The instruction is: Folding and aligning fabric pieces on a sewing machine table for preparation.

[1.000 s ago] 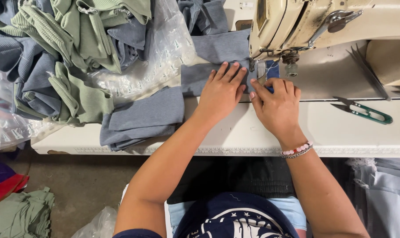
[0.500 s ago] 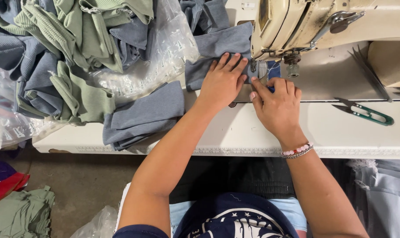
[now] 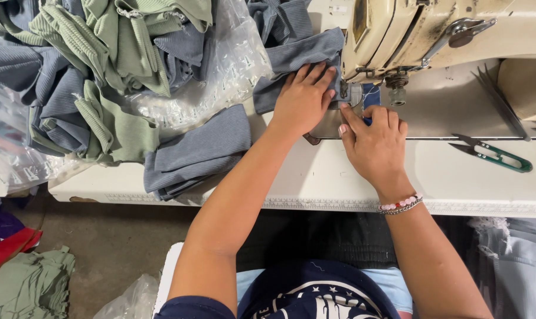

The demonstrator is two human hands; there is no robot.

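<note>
The left hand [image 3: 303, 100] lay flat, fingers spread, pressing a blue-grey ribbed fabric piece [image 3: 300, 56] onto the white tabletop [image 3: 339, 177] — just left of the cream sewing machine [image 3: 433, 35]. The right hand [image 3: 374, 145] pinched the fabric's edge at the needle. Green-handled thread snips [image 3: 492, 153] lay well to the right.

head view, looking down, close over table [image 3: 362, 177]

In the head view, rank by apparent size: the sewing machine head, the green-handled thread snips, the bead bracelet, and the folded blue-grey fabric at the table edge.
1. Sewing machine head, largest, though cropped by the frame.
2. Folded blue-grey fabric.
3. Green-handled thread snips.
4. Bead bracelet, which looks smallest, partly wrapped out of sight around the wrist.
</note>
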